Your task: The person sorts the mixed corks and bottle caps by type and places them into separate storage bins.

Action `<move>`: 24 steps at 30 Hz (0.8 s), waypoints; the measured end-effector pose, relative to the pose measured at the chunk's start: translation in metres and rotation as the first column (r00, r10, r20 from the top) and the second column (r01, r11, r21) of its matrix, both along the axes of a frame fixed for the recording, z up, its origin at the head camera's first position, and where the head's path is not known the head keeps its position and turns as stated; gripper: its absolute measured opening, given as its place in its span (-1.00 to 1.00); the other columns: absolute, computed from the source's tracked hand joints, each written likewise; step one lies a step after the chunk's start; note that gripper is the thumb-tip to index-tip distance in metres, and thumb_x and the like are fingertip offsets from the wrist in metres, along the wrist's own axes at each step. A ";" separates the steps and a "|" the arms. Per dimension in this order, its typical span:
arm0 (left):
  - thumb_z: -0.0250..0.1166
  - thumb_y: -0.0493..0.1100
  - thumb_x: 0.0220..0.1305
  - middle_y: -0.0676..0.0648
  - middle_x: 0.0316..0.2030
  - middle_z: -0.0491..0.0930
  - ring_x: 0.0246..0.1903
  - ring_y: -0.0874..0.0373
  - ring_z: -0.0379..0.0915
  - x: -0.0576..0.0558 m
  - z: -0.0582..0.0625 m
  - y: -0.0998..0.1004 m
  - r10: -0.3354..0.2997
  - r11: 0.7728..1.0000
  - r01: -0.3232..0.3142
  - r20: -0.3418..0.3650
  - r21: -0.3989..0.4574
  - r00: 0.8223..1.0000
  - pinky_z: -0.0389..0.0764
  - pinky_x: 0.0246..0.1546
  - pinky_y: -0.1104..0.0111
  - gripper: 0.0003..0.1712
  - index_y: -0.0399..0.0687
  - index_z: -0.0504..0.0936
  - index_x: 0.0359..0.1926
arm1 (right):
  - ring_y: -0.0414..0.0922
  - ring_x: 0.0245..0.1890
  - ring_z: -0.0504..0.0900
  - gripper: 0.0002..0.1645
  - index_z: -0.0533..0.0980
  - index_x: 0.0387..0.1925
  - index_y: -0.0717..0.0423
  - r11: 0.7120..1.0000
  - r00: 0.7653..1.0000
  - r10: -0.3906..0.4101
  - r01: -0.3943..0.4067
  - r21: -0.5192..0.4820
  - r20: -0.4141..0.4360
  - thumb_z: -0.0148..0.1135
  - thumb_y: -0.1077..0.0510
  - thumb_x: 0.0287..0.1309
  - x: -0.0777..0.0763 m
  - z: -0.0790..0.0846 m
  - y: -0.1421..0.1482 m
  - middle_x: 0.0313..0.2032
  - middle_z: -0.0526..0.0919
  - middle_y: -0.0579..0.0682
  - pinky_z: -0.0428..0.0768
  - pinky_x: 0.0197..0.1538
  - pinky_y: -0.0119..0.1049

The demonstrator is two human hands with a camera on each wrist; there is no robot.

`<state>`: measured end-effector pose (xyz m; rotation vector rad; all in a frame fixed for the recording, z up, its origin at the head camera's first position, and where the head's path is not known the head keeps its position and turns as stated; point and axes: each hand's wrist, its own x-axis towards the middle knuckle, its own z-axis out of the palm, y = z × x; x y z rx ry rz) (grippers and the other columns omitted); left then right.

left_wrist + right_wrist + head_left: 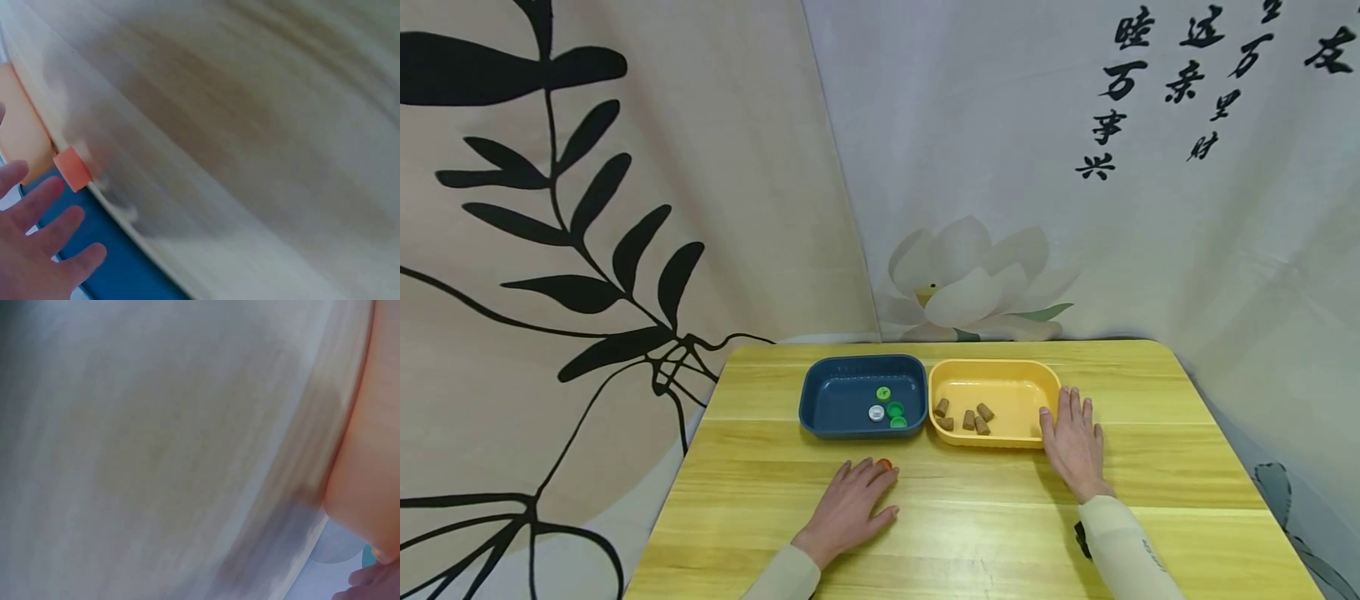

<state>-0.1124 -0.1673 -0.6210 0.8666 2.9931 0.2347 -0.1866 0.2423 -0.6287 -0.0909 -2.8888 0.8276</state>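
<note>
My left hand is low over the table, fingers spread and fairly straight, just in front of the blue tray. Beside its fingertips is a small orange-red bottle cap; in the left wrist view the cap appears apart from the fingers. My right hand rests at the right end of the yellow tray, fingers extended along its rim. Only the fingertips of that hand show in the right wrist view. Several brown corks lie in the yellow tray.
The blue tray stands left of the yellow one, nearly touching it. It holds three green caps and a white cap. Both trays sit toward the far side of the wooden table, before a printed curtain.
</note>
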 end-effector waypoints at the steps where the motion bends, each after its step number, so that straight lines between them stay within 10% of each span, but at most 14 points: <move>1: 0.16 0.31 0.47 -0.01 0.38 0.47 0.40 -0.08 0.33 0.000 0.000 -0.001 0.013 1.000 -0.013 0.004 0.013 1.000 0.30 0.38 -0.17 -0.30 0.15 0.44 0.48 | 0.47 0.54 -0.16 -0.09 -0.13 0.61 0.37 1.000 1.000 -0.001 0.001 0.001 -0.001 -0.42 -0.24 0.64 0.000 0.000 0.000 0.57 -0.09 0.45 -0.06 0.34 0.59; 13: 0.14 0.47 0.38 -0.22 0.48 0.29 0.47 -0.27 0.17 -0.004 -0.009 0.002 0.171 0.980 -0.178 0.081 0.084 0.982 0.24 0.36 -0.30 0.03 -0.13 0.24 0.57 | 0.48 0.54 -0.16 -0.13 -0.13 0.61 0.36 1.000 1.000 -0.004 0.004 -0.002 -0.002 -0.33 -0.19 0.64 -0.001 0.000 0.001 0.57 -0.08 0.44 -0.05 0.34 0.59; 24: 0.24 0.30 0.42 -0.19 0.39 0.43 0.44 -0.25 0.25 -0.015 -0.015 0.011 0.178 0.983 -0.178 0.011 0.042 0.984 0.31 0.32 -0.29 -0.20 -0.09 0.43 0.45 | 0.48 0.54 -0.17 -0.11 -0.14 0.62 0.34 1.000 1.000 -0.002 0.002 -0.016 0.002 -0.37 -0.22 0.64 -0.002 -0.003 0.002 0.58 -0.11 0.43 -0.07 0.33 0.60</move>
